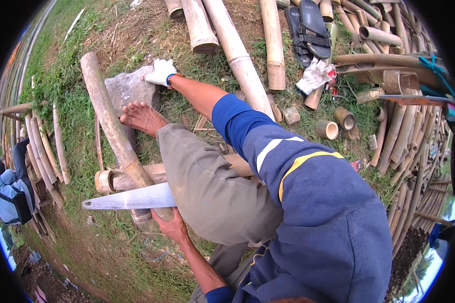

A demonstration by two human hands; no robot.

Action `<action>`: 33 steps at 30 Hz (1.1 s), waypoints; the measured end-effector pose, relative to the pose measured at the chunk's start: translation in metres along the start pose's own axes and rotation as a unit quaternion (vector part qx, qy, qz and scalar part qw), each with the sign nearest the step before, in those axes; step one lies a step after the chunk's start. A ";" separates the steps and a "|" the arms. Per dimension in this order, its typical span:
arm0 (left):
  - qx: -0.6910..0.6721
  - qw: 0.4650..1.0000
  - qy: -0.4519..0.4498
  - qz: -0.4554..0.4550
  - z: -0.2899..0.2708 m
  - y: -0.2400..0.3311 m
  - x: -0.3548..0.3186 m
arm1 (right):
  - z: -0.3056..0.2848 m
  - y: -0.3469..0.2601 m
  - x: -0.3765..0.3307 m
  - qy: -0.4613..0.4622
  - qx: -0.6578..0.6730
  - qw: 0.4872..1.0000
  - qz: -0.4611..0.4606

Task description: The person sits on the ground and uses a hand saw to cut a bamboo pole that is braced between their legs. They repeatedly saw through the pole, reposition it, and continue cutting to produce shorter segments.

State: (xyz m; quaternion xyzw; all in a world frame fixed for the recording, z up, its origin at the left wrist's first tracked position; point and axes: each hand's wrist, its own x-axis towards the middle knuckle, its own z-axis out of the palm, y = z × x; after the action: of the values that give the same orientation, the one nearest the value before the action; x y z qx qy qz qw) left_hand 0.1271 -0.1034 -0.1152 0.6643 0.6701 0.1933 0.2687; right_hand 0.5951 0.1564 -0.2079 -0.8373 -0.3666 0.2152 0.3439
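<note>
A handsaw's long silver blade (131,197) lies level across a bamboo pole (107,108); its handle end is hidden behind my bent leg (207,184). Just under the blade, my bare left hand (172,226) curls its fingers around something greyish that I cannot make out. Higher up, my right hand (159,71), in a white glove with a blue and orange band at the wrist, rests open on a grey stone block (129,90). My bare foot (144,117) presses on that block beside the pole. Below, a thicker bamboo piece (139,177) lies crosswise under the pole.
Several bamboo poles (240,63) lie ahead. Black sandals (313,30) and a loose white glove (316,76) sit at the far right, near short cut bamboo pieces (327,130). Stacked bamboo (409,131) lines the right side. A light blue bag (11,197) is at far left.
</note>
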 end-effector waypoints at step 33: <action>-0.036 0.999 -0.026 0.008 0.002 0.005 0.003 | -0.021 0.028 -0.079 -0.216 0.562 0.772 0.203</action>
State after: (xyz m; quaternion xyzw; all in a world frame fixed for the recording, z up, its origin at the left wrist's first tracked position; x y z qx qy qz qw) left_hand 0.1324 -0.1006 -0.1134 0.6645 0.6502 0.2020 0.3080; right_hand 0.5706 0.0740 -0.2057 -0.4816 -0.0665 0.6228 0.6130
